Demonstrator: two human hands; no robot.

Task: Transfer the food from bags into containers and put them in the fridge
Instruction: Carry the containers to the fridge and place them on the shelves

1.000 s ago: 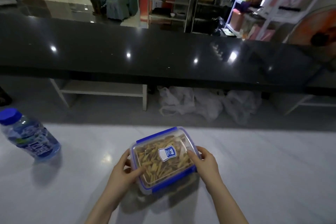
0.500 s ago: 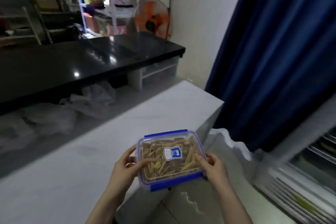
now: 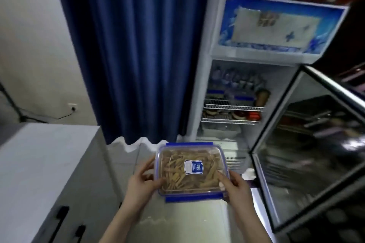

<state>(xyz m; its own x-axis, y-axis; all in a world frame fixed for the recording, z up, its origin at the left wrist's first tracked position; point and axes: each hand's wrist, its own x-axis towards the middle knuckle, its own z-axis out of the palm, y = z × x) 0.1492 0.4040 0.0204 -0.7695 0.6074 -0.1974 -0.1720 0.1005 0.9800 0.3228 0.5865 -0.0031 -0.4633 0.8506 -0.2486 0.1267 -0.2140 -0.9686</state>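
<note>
I hold a clear plastic container (image 3: 192, 171) with blue lid clips, a white and blue label and brown strips of food inside. My left hand (image 3: 143, 182) grips its left side and my right hand (image 3: 235, 187) grips its right front corner. The lid is on. The container hangs in the air above the floor, in front of a white display fridge (image 3: 199, 92). The fridge's glass door (image 3: 308, 144) stands wide to the right. Inside, wire shelves (image 3: 233, 107) carry bottles and other food.
A white counter (image 3: 39, 163) with dark drawer handles stands at my left. A blue curtain (image 3: 134, 51) hangs behind, between the wall and the fridge. The pale floor (image 3: 183, 221) lies below the container.
I have turned right from the counter toward the fridge, carrying the container in both hands. The counter and water bottle have left the middle of view; the fridge with its door swung wide now faces me.
</note>
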